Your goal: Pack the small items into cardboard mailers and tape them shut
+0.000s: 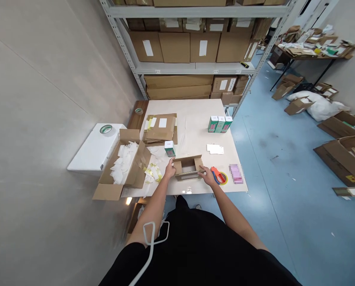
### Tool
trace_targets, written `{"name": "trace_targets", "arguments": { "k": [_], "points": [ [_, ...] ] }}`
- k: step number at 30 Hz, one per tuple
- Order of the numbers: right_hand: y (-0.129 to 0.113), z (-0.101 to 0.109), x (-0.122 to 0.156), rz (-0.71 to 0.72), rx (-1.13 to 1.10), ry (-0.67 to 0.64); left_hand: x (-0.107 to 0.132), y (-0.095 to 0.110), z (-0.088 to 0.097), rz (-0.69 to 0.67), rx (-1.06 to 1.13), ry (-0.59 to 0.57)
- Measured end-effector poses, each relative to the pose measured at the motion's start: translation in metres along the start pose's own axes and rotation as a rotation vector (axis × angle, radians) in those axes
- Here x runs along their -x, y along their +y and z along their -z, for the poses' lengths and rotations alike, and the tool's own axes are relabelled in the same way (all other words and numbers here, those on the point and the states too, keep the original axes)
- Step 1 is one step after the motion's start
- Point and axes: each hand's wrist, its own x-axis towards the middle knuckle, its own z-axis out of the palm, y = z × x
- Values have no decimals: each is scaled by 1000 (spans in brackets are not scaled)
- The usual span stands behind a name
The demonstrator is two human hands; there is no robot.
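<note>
L hand [169,170] & R hand [207,176] part-curled, each gripping one end of cardboard carton [186,176]; carton erected, top unclosed, looks unfilled; green-white box [169,149] outside, just behind carton.

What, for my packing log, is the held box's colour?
The held box is brown cardboard, seen in the head view.

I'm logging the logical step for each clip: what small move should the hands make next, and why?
On the open, rectangular brown cardboard box, I'd probably fold the long far flap inward: the left hand and right hand hold its ends, and its short flaps appear turned in while the far one stands up.
</note>
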Motion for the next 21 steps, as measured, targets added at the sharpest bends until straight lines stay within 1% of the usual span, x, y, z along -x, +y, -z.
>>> {"name": "trace_targets", "arguments": {
  "k": [3,5,7,9,12,14,16,18,21],
  "points": [
    [1,0,-1,-3,27,20,7,2,1,-118,96,27],
    [0,-1,-2,-8,58,38,12,0,-1,-139,122,18],
    [-2,-4,-3,-22,100,64,15,-5,-4,-141,99,17],
    [-6,-9,-2,-64,144,93,16,-11,-8,-129,36,56],
    [-12,-17,0,-158,228,152,15,-20,-13,-69,-78,130],
    [-18,-20,1,-166,306,161,13,-25,-14,-52,-131,139],
    [-24,-21,2,-136,407,120,12,-28,-16,-60,-157,131],
    [-31,-18,1,-126,510,54,9,-31,-17,-33,-159,146],
    [-40,-11,-2,-161,602,-30,1,-33,-20,116,-145,184]
  ]
}}
